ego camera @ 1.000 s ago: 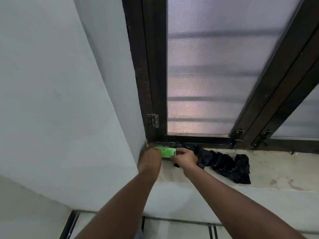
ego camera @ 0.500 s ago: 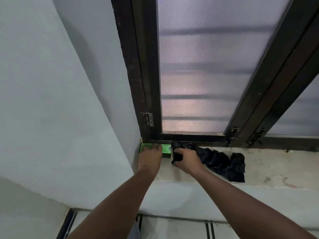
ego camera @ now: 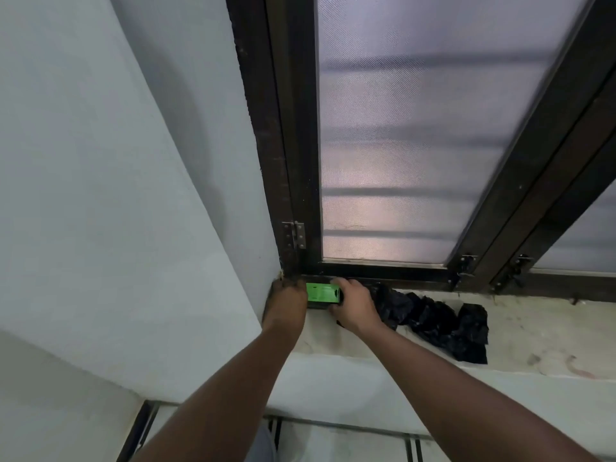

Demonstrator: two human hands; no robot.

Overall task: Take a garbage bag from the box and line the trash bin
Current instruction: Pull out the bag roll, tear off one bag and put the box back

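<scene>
A small green garbage bag box [ego camera: 321, 292] lies on the window sill [ego camera: 533, 331], pushed into the left corner against the dark window frame. My left hand [ego camera: 288, 300] grips its left end. My right hand [ego camera: 353, 303] is closed over its right end, where the black plastic comes out. A crumpled strip of black garbage bags [ego camera: 443, 323] trails to the right along the sill from under my right hand. No trash bin is in view.
The wooden window frame [ego camera: 293, 145] with frosted panes rises right behind the box. A white wall [ego camera: 133, 195] closes in on the left. The stained sill runs on to the right. White floor tiles [ego camera: 350, 441] lie below.
The box has been pushed left into the corner of the sill. My right hand has shifted from the bag strip up onto the box's right end. The bag strip lies much as before.
</scene>
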